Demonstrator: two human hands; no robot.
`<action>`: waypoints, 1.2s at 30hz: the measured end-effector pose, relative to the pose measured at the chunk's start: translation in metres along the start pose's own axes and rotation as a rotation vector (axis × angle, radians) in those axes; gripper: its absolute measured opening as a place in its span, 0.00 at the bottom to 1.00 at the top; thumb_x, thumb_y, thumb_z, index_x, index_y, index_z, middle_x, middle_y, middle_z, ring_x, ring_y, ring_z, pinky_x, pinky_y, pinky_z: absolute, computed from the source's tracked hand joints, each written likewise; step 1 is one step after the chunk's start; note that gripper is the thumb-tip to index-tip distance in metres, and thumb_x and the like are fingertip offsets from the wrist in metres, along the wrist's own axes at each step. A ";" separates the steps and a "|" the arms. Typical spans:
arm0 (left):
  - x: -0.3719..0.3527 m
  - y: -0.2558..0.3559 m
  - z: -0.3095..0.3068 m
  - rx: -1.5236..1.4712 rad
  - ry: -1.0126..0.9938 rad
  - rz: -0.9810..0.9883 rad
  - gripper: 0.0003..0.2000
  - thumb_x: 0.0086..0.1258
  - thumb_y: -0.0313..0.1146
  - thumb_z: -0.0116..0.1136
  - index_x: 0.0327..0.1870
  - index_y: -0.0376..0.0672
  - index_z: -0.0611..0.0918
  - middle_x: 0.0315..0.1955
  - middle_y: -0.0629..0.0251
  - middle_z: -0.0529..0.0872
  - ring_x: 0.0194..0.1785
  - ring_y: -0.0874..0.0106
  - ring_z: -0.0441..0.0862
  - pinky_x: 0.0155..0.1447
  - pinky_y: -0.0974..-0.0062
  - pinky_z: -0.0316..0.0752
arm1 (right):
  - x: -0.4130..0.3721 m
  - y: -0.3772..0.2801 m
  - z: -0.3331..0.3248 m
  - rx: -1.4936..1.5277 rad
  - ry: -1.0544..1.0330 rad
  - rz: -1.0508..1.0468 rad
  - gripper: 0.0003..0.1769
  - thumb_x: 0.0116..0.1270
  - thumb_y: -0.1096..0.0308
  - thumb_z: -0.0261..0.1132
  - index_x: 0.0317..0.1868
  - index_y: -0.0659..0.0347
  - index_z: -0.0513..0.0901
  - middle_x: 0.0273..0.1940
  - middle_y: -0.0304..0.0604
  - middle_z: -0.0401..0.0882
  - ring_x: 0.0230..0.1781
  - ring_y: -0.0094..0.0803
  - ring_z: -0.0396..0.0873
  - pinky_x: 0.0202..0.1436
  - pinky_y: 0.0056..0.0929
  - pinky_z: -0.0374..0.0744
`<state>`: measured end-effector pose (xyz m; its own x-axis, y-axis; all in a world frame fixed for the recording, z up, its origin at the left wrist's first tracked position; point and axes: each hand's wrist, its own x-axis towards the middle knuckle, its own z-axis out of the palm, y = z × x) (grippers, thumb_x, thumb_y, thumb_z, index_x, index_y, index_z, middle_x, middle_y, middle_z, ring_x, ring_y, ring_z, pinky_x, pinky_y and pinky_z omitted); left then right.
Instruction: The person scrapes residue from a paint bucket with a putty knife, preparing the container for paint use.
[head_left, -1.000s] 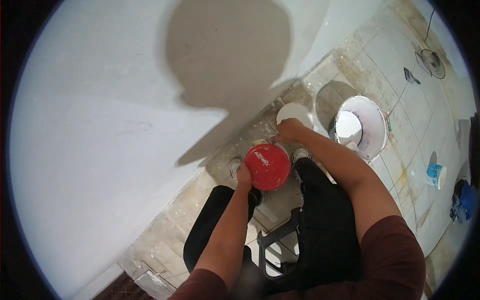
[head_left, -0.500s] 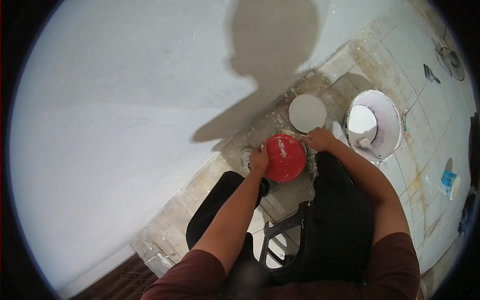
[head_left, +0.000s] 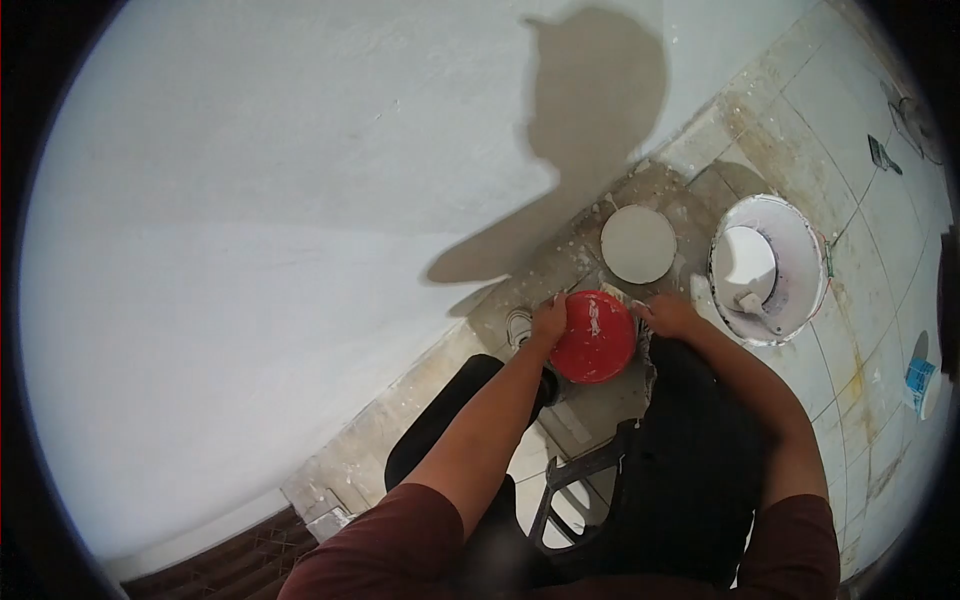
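Between my knees, over the tiled floor, is a round red lid or tub [head_left: 592,350] with white smears on its face. My left hand [head_left: 549,322] is closed on its left edge, fingers curled around the side. At its upper right edge, my right hand [head_left: 670,315] has its fingers drawn together; I cannot tell what is in them. A small pale yellowish piece shows at the top of the red rim, between the hands. Just beyond the right hand is a round white lid or filled tub [head_left: 638,245].
A large white-smeared bucket [head_left: 800,270] at right holds white liquid and a brush-like tool [head_left: 752,303]. Farther right are a flat brush [head_left: 884,155] and a blue-and-white cup [head_left: 920,388]. A white wall [head_left: 250,250] borders the left; a dark stool [head_left: 580,465] shows below me.
The whole view has shifted, so floor and objects appear a little lower and farther right. Both hands stay at the red round thing's edges.
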<state>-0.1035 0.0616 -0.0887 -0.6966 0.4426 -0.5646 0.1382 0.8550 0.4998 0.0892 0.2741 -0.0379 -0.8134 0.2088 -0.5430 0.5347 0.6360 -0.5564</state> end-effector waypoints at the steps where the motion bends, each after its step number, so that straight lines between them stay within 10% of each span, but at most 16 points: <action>1: -0.005 0.010 -0.003 -0.032 -0.032 -0.036 0.32 0.72 0.56 0.38 0.52 0.32 0.81 0.50 0.35 0.80 0.58 0.40 0.75 0.64 0.54 0.66 | -0.004 0.005 0.009 0.028 0.034 -0.027 0.35 0.75 0.44 0.46 0.31 0.69 0.84 0.37 0.64 0.82 0.44 0.61 0.80 0.53 0.53 0.75; 5: 0.010 -0.006 0.007 0.065 -0.138 0.036 0.33 0.72 0.57 0.37 0.53 0.32 0.80 0.52 0.34 0.79 0.60 0.41 0.74 0.66 0.56 0.64 | -0.014 0.009 0.015 0.101 -0.017 0.012 0.34 0.74 0.44 0.47 0.40 0.71 0.82 0.42 0.68 0.80 0.47 0.65 0.78 0.53 0.53 0.75; 8: 0.022 -0.020 0.007 0.014 -0.207 0.138 0.32 0.72 0.56 0.38 0.52 0.31 0.81 0.52 0.34 0.79 0.60 0.41 0.74 0.65 0.55 0.65 | -0.013 0.011 0.014 0.087 -0.045 0.036 0.29 0.73 0.47 0.52 0.44 0.70 0.82 0.39 0.63 0.83 0.40 0.56 0.83 0.47 0.47 0.79; 11: -0.012 0.020 -0.017 -0.193 -0.084 0.013 0.32 0.73 0.56 0.39 0.52 0.30 0.80 0.51 0.33 0.79 0.59 0.41 0.75 0.65 0.54 0.65 | -0.020 0.016 0.010 0.680 0.064 0.102 0.23 0.72 0.52 0.58 0.45 0.67 0.82 0.34 0.52 0.84 0.33 0.39 0.84 0.42 0.38 0.80; 13: -0.001 -0.010 -0.003 0.141 -0.088 0.181 0.31 0.73 0.55 0.41 0.52 0.31 0.80 0.49 0.34 0.80 0.58 0.41 0.75 0.64 0.54 0.67 | -0.016 0.038 0.024 0.740 0.111 0.011 0.19 0.70 0.55 0.62 0.47 0.65 0.83 0.37 0.46 0.84 0.34 0.26 0.81 0.39 0.30 0.80; 17: 0.018 -0.045 0.018 0.139 0.012 0.185 0.30 0.75 0.54 0.41 0.52 0.30 0.80 0.48 0.34 0.81 0.56 0.41 0.76 0.62 0.53 0.69 | -0.010 0.068 0.057 1.013 0.329 0.143 0.29 0.76 0.46 0.48 0.50 0.64 0.82 0.45 0.47 0.83 0.46 0.33 0.79 0.54 0.36 0.75; 19: 0.004 -0.013 -0.009 0.280 -0.205 0.254 0.20 0.77 0.34 0.36 0.66 0.39 0.69 0.51 0.34 0.78 0.55 0.43 0.76 0.60 0.51 0.71 | -0.021 0.069 0.037 1.414 0.338 0.242 0.34 0.78 0.42 0.41 0.52 0.65 0.81 0.48 0.48 0.82 0.52 0.34 0.76 0.61 0.37 0.70; 23: 0.002 0.000 -0.013 0.127 -0.179 0.145 0.22 0.77 0.42 0.37 0.59 0.33 0.73 0.48 0.32 0.78 0.55 0.43 0.77 0.61 0.53 0.70 | -0.053 0.061 0.024 1.709 0.244 0.488 0.31 0.77 0.45 0.43 0.61 0.63 0.74 0.63 0.49 0.73 0.66 0.40 0.68 0.70 0.42 0.63; 25: -0.003 0.000 -0.004 0.011 0.045 0.044 0.32 0.75 0.55 0.40 0.46 0.27 0.81 0.42 0.32 0.82 0.52 0.41 0.79 0.58 0.55 0.70 | -0.014 0.075 0.060 0.992 0.466 0.065 0.33 0.76 0.42 0.43 0.63 0.62 0.73 0.64 0.48 0.73 0.66 0.42 0.68 0.70 0.43 0.64; 27: -0.013 0.024 -0.020 -0.018 -0.097 -0.007 0.31 0.75 0.55 0.41 0.48 0.28 0.81 0.44 0.32 0.81 0.53 0.41 0.79 0.59 0.55 0.70 | -0.004 0.067 0.074 0.946 0.508 0.031 0.34 0.76 0.40 0.43 0.64 0.61 0.72 0.64 0.48 0.72 0.66 0.43 0.68 0.70 0.43 0.63; 30: 0.000 0.001 -0.016 0.030 -0.135 0.099 0.31 0.75 0.55 0.41 0.51 0.29 0.80 0.47 0.32 0.81 0.54 0.41 0.78 0.60 0.55 0.69 | -0.009 0.058 0.060 1.728 0.449 0.458 0.29 0.77 0.47 0.42 0.63 0.61 0.71 0.64 0.48 0.72 0.67 0.41 0.67 0.71 0.45 0.62; 36: 0.018 -0.045 -0.009 0.348 -0.082 0.311 0.30 0.76 0.54 0.41 0.52 0.28 0.79 0.48 0.35 0.81 0.52 0.44 0.78 0.59 0.58 0.69 | -0.011 0.021 0.040 1.887 0.450 0.281 0.37 0.76 0.40 0.39 0.71 0.61 0.64 0.67 0.51 0.69 0.69 0.44 0.64 0.72 0.44 0.61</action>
<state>-0.1285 0.0290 -0.1150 -0.5291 0.6998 -0.4799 0.5686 0.7122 0.4117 0.1186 0.2556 -0.0688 -0.5020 0.4823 -0.7179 -0.0893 -0.8545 -0.5117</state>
